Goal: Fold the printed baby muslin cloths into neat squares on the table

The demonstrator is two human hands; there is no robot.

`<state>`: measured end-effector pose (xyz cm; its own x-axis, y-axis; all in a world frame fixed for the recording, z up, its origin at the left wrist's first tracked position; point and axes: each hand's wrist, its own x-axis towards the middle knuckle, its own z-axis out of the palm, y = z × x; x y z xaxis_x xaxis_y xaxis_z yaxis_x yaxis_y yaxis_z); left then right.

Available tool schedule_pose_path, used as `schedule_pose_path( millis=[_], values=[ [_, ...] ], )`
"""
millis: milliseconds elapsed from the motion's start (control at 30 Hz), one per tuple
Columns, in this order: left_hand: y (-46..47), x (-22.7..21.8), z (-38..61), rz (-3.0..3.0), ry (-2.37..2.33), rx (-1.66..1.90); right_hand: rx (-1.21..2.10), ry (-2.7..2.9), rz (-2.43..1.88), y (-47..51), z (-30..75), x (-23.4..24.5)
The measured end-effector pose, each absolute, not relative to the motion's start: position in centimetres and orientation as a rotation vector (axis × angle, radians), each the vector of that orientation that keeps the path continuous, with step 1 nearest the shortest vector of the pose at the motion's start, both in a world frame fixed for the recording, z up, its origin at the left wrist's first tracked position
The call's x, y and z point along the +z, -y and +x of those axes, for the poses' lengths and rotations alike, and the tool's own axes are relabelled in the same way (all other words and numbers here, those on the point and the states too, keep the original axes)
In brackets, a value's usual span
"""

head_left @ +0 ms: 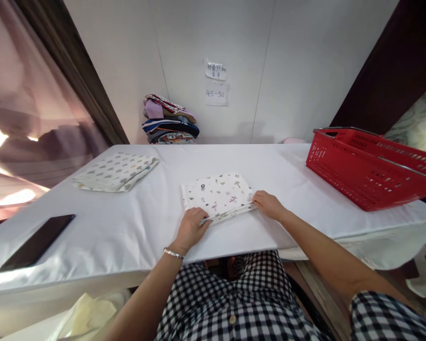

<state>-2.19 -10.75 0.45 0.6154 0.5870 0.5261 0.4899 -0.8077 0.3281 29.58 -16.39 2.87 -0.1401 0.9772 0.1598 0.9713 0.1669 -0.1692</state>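
In front of me on the table lies a folded white cloth [220, 192] printed with small plants and animals. My left hand [191, 227] is closed on its near left corner, the thumb on top. At the near right corner, my right hand [268, 203] pinches the same cloth. Its near edge, between both hands, shows several layers and looks slightly raised. A second folded cloth [119, 173], white with grey cloud-like shapes, rests apart to the left.
A dark flat phone or tablet [37, 241] lies at the table's left. The red plastic basket [362, 170] stands at the right. Behind the table's far edge is a stack of folded fabrics [170, 125] against the wall. Paper signs [216, 94] hang above the white-covered table [287, 175].
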Motion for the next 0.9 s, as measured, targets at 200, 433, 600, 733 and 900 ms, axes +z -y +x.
schedule_pose_path(
  millis=[200,433,600,733,900],
  values=[
    [10.8,0.3,-2.2,2.688,-0.927,0.950,-0.116,2.073,-1.849,17.9,29.7,1.0],
    [11.0,0.5,-2.1,2.697,-0.948,0.919,-0.108,2.170,-1.727,18.2,30.2,0.7],
    [11.0,0.6,-2.5,2.771,-0.898,0.890,-0.100,2.240,-1.709,18.3,30.6,0.9],
    [11.4,0.5,-3.5,2.865,-0.861,0.837,-0.087,2.229,-1.733,18.1,30.8,0.5],
    [11.8,0.9,-4.4,2.946,-0.924,0.792,-0.084,2.269,-1.722,17.8,31.0,0.3]
  ],
)
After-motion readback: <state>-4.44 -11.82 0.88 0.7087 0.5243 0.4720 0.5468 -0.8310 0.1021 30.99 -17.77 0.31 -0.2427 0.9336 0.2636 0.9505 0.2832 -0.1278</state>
